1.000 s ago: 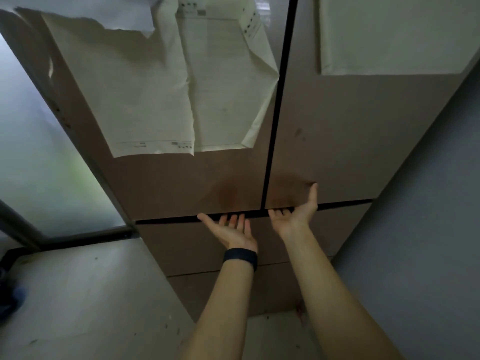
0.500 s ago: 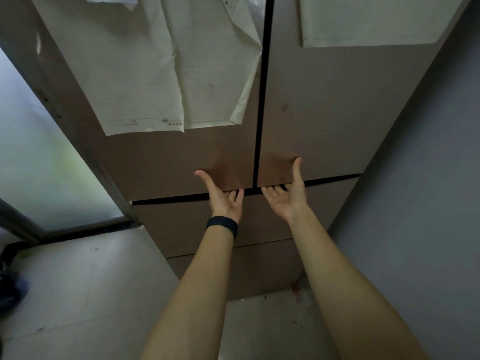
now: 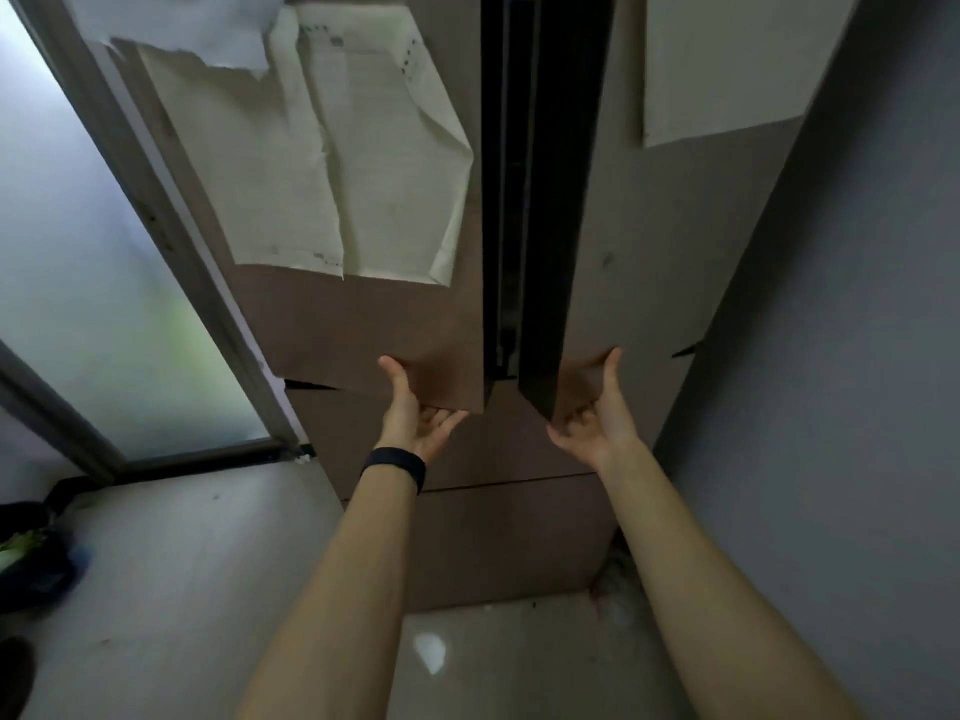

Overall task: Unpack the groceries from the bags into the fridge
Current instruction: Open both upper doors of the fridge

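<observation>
**French-door fridge being opened with both hands; no groceries yet inside.**

The left hand (image 3: 415, 426) and right hand (image 3: 597, 426), at frame centre, are hooked palm-up under the bottom edges of the left door (image 3: 363, 324) and right door (image 3: 639, 283), fingers curled on the edges, thumbs pressed against the door fronts. A dark gap (image 3: 519, 200) is shown between the doors. An even outward pull is advised, with the taped papers (image 3: 353, 163) left undisturbed. The grocery bag (image 3: 31, 563) is seen on the floor at lower left, well apart from the fridge.
</observation>
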### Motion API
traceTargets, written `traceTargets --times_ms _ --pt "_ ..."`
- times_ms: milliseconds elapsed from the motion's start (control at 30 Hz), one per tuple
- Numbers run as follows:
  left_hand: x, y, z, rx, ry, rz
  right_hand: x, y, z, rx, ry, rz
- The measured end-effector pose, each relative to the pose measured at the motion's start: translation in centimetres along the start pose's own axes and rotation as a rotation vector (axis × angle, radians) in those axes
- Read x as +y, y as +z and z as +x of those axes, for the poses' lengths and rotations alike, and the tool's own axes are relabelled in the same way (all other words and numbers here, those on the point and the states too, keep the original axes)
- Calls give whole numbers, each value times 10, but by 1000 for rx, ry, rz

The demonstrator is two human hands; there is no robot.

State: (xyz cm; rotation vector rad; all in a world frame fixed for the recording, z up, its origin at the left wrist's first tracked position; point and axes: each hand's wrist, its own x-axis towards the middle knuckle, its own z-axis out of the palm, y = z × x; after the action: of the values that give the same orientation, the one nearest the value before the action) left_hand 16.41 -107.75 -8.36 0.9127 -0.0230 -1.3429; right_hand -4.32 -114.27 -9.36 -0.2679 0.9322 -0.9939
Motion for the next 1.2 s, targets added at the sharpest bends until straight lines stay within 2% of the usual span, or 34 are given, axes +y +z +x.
traceTargets --times_ms 300,500,633,733,800,867,967,1133,1200 --pt "-5 -64 -36 4 72 158 -43 -82 -69 -27 72 -64" --pt "-17 -67 -70 -43 173 169 -56 -102 -105 30 -31 -137" --pt "-37 -73 -101 41 181 415 -56 -114 -120 35 -90 -167" --pt "-67 -65 -132 -22 110 656 -46 -124 -129 72 -151 -228" --pt "-84 -51 -148 -86 95 794 -31 -133 -138 131 -235 -289" --pt "-96 -30 -157 -136 162 904 -13 -142 -146 208 -379 -390" --pt "-99 7 -154 -195 381 1104 10 -147 -157 293 -659 -577" --pt "-92 76 -133 -295 686 1197 15 -119 -164 312 -1079 -930" --pt "-90 98 -121 -345 747 1205 9 -102 -157 358 -1241 -1085"
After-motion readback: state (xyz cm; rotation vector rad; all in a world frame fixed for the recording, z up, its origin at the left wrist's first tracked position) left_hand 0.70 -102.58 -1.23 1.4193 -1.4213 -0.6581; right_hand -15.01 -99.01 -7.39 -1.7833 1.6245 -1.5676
